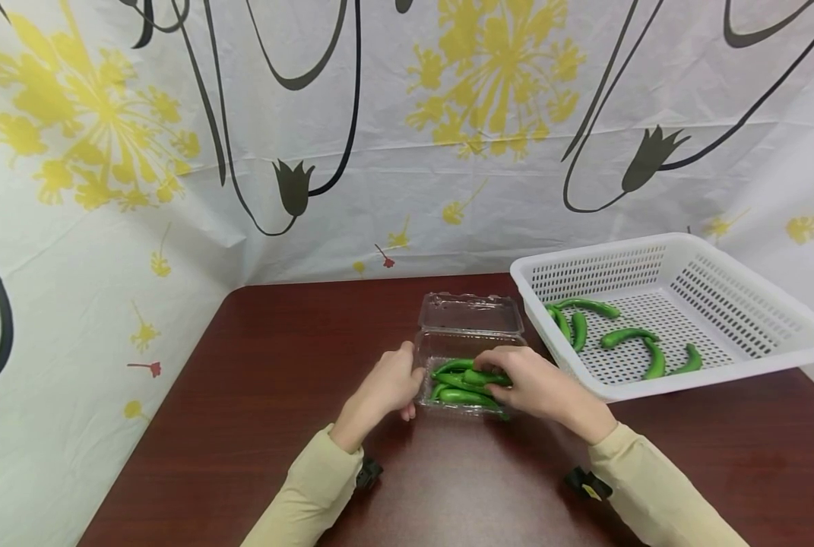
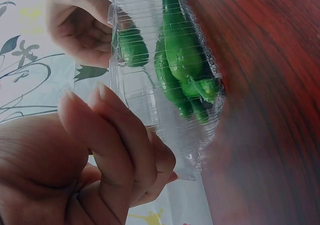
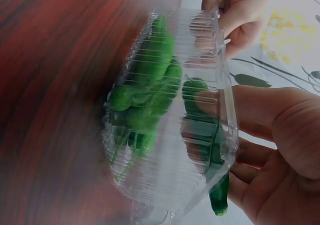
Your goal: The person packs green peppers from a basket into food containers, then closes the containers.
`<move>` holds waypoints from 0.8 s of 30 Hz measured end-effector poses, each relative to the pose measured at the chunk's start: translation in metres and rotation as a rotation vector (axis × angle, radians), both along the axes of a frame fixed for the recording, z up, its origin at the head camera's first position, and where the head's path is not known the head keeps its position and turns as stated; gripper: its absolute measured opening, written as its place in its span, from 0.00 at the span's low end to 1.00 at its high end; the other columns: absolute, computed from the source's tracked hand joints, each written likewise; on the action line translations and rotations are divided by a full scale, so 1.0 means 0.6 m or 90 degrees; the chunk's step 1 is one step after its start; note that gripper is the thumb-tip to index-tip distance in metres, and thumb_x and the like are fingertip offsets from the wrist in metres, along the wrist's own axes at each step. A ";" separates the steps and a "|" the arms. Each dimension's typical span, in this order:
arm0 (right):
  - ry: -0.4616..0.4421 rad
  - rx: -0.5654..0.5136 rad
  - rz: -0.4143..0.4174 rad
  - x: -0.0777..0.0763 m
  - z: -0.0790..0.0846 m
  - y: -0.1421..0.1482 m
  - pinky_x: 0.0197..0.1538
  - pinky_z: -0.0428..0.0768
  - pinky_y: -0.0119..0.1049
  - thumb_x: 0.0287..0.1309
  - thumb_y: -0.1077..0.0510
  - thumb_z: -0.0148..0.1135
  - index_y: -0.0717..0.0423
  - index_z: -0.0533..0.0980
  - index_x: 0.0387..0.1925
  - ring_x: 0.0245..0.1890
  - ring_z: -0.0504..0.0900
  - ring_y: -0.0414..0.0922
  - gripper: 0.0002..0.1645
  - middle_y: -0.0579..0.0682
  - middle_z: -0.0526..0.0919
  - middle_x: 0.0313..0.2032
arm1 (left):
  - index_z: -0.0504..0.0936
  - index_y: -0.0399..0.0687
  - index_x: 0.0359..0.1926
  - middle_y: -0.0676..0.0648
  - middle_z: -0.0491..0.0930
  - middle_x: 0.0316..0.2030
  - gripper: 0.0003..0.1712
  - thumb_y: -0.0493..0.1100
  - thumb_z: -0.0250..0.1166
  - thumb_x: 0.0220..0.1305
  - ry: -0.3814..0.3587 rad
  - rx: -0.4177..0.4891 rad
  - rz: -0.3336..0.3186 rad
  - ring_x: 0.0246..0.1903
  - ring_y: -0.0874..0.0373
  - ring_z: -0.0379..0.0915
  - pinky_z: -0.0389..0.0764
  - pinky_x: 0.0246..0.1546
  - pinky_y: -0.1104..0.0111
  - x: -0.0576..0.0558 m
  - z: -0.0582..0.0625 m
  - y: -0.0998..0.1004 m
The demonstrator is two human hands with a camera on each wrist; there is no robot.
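A clear plastic clamshell container (image 1: 464, 343) stands on the table with its lid folded back. Several green chili peppers (image 3: 155, 60) lie inside, seen through the ribbed walls in both wrist views. My left hand (image 1: 387, 380) grips the container's left side, thumb at the rim. On the right, my right hand (image 1: 533, 380) reaches over the container's edge and pinches one green chili pepper (image 3: 218, 195) between thumb and fingers. This pepper is above the others, one end jutting past the rim in the right wrist view.
A white perforated plastic basket (image 1: 728, 374) sits at the right, close to the container, with several green chili peppers (image 1: 628, 336) on its floor. The dark red-brown table (image 1: 297, 342) ends at a flower-patterned cloth (image 1: 393, 213) hanging behind and at the left.
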State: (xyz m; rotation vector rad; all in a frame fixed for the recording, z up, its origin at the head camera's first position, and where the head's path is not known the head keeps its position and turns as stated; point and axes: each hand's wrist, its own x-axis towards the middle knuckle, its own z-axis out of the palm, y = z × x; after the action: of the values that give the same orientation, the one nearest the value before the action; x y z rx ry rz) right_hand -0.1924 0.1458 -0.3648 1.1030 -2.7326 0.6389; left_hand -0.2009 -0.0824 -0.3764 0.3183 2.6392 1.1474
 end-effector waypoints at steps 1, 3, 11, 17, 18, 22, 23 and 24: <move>-0.001 0.000 0.000 0.000 -0.001 -0.001 0.38 0.78 0.37 0.45 0.65 0.67 0.58 0.78 0.39 0.35 0.78 0.41 0.15 0.47 0.81 0.35 | 0.61 0.31 0.57 0.42 0.76 0.13 0.21 0.37 0.51 0.66 0.000 0.000 -0.001 0.05 0.56 0.72 0.76 0.11 0.64 0.000 0.000 0.000; -0.004 0.001 0.001 0.000 -0.002 -0.002 0.38 0.77 0.37 0.45 0.65 0.66 0.57 0.78 0.39 0.34 0.78 0.40 0.15 0.46 0.81 0.35 | 0.61 0.31 0.58 0.42 0.76 0.13 0.22 0.37 0.51 0.66 0.000 0.000 -0.002 0.05 0.56 0.72 0.77 0.11 0.64 0.000 0.000 0.000; -0.016 0.001 0.003 -0.001 -0.010 -0.004 0.37 0.77 0.36 0.45 0.65 0.67 0.57 0.78 0.38 0.33 0.77 0.40 0.15 0.45 0.80 0.33 | 0.60 0.31 0.58 0.40 0.76 0.14 0.22 0.37 0.51 0.66 -0.005 0.003 -0.003 0.05 0.55 0.72 0.76 0.11 0.64 0.000 0.001 0.000; -0.023 -0.002 0.008 -0.001 -0.015 -0.005 0.36 0.77 0.35 0.45 0.65 0.67 0.57 0.78 0.38 0.32 0.76 0.39 0.14 0.44 0.79 0.32 | 0.60 0.31 0.58 0.40 0.76 0.15 0.22 0.38 0.51 0.66 -0.007 -0.001 0.001 0.06 0.55 0.72 0.76 0.11 0.64 0.000 0.001 0.000; -0.024 -0.001 0.009 -0.001 -0.016 -0.006 0.35 0.77 0.34 0.45 0.65 0.67 0.56 0.77 0.38 0.31 0.76 0.39 0.14 0.43 0.79 0.32 | 0.61 0.31 0.58 0.41 0.76 0.14 0.22 0.38 0.51 0.66 -0.007 -0.002 0.001 0.06 0.55 0.72 0.76 0.11 0.64 0.000 0.001 0.000; -0.032 -0.002 0.013 -0.002 -0.017 -0.006 0.34 0.76 0.33 0.45 0.65 0.67 0.55 0.77 0.36 0.30 0.75 0.38 0.13 0.43 0.78 0.30 | 0.61 0.31 0.57 0.43 0.75 0.12 0.22 0.38 0.52 0.66 -0.006 -0.009 0.000 0.05 0.56 0.72 0.76 0.12 0.65 0.000 0.001 0.000; -0.034 -0.002 0.015 -0.001 -0.017 -0.007 0.33 0.76 0.33 0.45 0.65 0.67 0.55 0.77 0.36 0.30 0.75 0.37 0.13 0.42 0.78 0.30 | 0.61 0.31 0.57 0.43 0.75 0.12 0.22 0.38 0.52 0.66 -0.005 -0.010 0.000 0.05 0.56 0.72 0.77 0.12 0.65 0.000 0.001 0.000; -0.036 -0.004 0.017 -0.001 -0.017 -0.007 0.33 0.76 0.33 0.45 0.65 0.67 0.55 0.77 0.35 0.29 0.75 0.37 0.12 0.42 0.78 0.29 | 0.61 0.31 0.56 0.43 0.75 0.12 0.21 0.38 0.52 0.66 -0.005 -0.009 -0.001 0.05 0.56 0.72 0.77 0.12 0.65 0.000 0.001 0.000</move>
State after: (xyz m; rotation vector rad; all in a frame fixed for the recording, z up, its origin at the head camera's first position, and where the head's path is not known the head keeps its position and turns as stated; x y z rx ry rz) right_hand -0.1931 0.1416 -0.3751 1.1398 -2.7648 0.6922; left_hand -0.2009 -0.0825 -0.3755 0.3122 2.6397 1.1263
